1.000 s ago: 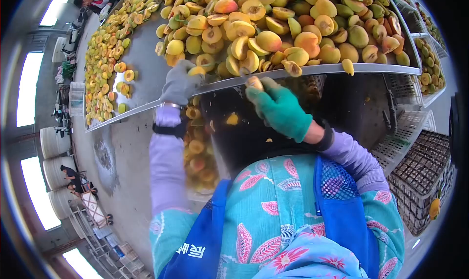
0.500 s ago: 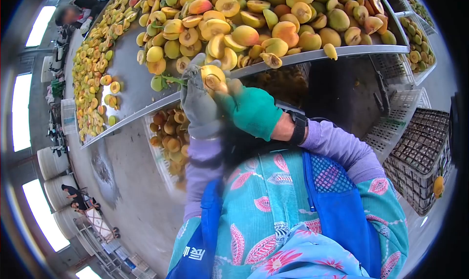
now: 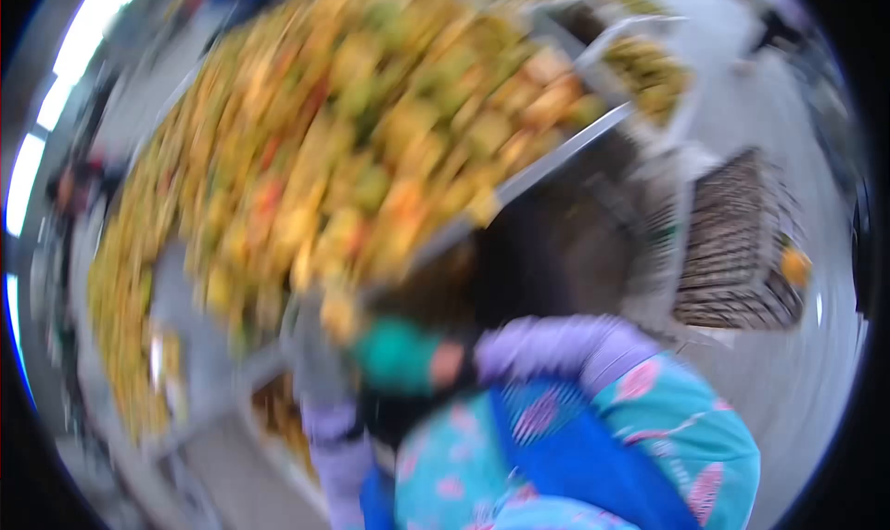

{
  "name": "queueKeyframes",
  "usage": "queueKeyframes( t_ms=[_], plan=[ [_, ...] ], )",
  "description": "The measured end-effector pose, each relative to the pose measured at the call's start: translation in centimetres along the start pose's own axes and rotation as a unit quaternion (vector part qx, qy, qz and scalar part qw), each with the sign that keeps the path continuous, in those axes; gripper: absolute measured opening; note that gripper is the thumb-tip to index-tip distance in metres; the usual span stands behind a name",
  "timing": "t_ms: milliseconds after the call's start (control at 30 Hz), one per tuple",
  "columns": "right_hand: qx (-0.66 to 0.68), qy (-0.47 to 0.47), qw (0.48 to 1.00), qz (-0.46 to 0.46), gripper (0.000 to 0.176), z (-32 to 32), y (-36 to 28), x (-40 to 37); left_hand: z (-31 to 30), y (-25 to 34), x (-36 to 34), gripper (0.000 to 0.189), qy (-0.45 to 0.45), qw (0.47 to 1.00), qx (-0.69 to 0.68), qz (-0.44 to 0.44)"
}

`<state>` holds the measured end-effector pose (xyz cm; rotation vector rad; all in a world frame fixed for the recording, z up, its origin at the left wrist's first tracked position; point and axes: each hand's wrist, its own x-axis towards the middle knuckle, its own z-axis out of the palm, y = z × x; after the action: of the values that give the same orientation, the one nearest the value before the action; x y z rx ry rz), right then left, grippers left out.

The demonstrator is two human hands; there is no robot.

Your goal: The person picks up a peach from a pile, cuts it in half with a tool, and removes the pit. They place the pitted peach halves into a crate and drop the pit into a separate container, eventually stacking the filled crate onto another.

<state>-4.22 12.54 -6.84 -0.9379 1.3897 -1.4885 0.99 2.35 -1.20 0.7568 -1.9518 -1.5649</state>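
Though motion blur smears everything, a yellow peach piece (image 3: 339, 315) shows left of the frame's centre, just above the grey-gloved left hand (image 3: 311, 363) and the green-gloved right hand (image 3: 394, 354). I cannot tell whether either hand grips it or is open. Above, a fruit heap (image 3: 352, 140) covers the metal table (image 3: 556, 159). Dark crates (image 3: 732, 242) stand at the right.
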Motion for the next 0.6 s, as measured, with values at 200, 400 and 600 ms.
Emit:
queueKeyframes(
  t_ms=[200, 400, 600],
  plan=[
    [0.19, 0.025, 0.96, 0.203, 0.045, -2.9, -5.7, -1.4, 4.2, 2.3, 1.3, 0.033, -0.029, 0.988, -0.136, -0.071],
    [0.418, -0.039, 0.883, 0.212, 0.041, -3.9, -7.1, -1.3, 4.6, 2.2, 1.1, 0.034, -0.044, 0.975, -0.187, -0.112],
    [0.736, -0.312, 0.579, 0.162, 0.031, -4.6, -6.7, -1.8, 1.9, 0.9, -0.2, 0.035, 0.01, 0.93, -0.335, -0.152]
  ],
)
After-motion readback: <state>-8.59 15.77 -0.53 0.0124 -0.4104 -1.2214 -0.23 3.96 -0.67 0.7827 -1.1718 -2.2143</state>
